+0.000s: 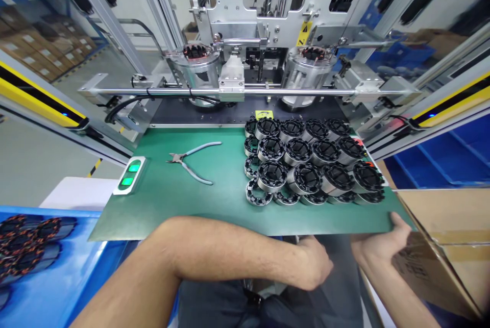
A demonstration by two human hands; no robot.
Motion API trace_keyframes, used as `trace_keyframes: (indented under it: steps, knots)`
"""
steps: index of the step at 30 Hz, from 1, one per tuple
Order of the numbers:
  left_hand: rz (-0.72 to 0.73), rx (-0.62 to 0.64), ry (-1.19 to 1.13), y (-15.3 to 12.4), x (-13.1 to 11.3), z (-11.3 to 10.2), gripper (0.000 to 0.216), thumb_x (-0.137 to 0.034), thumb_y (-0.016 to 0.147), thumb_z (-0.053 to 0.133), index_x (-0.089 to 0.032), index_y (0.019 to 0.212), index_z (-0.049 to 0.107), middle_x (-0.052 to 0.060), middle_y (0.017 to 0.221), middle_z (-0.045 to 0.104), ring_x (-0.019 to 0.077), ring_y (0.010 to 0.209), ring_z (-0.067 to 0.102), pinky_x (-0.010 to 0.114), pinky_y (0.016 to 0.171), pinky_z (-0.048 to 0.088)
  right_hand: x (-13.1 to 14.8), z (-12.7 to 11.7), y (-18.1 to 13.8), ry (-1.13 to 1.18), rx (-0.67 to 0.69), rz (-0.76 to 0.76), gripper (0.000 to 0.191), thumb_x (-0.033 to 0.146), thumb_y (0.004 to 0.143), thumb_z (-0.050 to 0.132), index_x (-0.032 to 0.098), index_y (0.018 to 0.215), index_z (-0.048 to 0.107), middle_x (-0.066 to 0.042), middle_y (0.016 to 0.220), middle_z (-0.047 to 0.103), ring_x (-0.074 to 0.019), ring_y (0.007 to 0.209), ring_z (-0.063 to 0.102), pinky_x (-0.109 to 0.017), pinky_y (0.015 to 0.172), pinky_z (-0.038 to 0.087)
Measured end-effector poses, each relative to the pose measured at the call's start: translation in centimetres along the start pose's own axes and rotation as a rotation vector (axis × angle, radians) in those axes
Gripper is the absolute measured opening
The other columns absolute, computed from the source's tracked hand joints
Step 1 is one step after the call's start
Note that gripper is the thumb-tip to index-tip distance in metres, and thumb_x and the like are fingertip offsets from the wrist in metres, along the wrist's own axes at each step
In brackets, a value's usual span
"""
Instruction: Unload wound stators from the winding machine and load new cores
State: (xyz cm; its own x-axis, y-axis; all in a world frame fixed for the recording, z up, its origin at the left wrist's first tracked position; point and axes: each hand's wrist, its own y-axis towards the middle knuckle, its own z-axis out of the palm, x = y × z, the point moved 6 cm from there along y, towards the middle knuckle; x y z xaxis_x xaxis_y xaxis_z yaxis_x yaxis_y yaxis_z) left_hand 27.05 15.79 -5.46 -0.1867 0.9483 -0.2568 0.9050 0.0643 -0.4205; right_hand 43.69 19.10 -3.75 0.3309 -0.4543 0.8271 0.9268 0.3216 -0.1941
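Observation:
My left hand (316, 264) reaches across my body, below the front edge of the green mat (199, 200); its fingers are hidden under the mat edge. My right hand (383, 244) grips the flap of a cardboard box (440, 246) at the mat's front right corner, thumb on top. Several round metal stator cores (310, 162) with black inserts stand stacked in rows on the right half of the mat, just beyond both hands.
Blue-handled pliers (193, 162) lie on the mat's left half. A panel with two green lit buttons (130, 175) sits at the left edge. Behind stands a machine with two round fixtures (199, 68) and a horizontal rod. A blue bin (34, 261) with wound parts is at lower left.

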Motion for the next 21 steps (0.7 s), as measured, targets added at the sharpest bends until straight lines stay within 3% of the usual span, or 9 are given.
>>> trace_keyframes:
  steps: [9, 15, 21]
  knots:
    - [-0.018, -0.030, -0.003, 0.32, 0.02, 0.30, 0.040, -0.024, 0.091, 0.078, -0.021, 0.129, 0.088, 0.019, 0.124, 0.089, 0.0340, 0.103, 0.083, 0.053, 0.089, 0.069, -0.22, -0.28, 0.14, 0.005, -0.020, 0.013, 0.018, 0.034, 0.085, 0.063, 0.023, 0.093, 0.075, -0.003, 0.108, 0.081, -0.0242, 0.107, 0.081, -0.028, 0.071, 0.074]
    - [-0.010, -0.011, 0.000, 0.24, 0.06, 0.19, 0.040, -0.024, 0.092, 0.075, -0.022, 0.130, 0.088, 0.019, 0.131, 0.087, 0.0337, 0.106, 0.083, 0.053, 0.089, 0.068, -0.02, -0.01, -0.08, 0.010, -0.025, 0.021, 0.019, 0.032, 0.085, 0.062, 0.021, 0.094, 0.074, -0.005, 0.112, 0.081, -0.0222, 0.106, 0.081, -0.023, 0.073, 0.072]
    - [-0.008, 0.012, -0.004, 0.21, 0.04, 0.21, 0.045, -0.022, 0.094, 0.072, -0.020, 0.137, 0.085, 0.020, 0.135, 0.087, 0.0344, 0.111, 0.083, 0.053, 0.090, 0.068, -0.14, -0.27, 0.23, 0.014, -0.021, 0.008, 0.024, 0.036, 0.079, 0.068, 0.022, 0.098, 0.073, -0.004, 0.110, 0.081, -0.0255, 0.104, 0.082, -0.030, 0.070, 0.074]
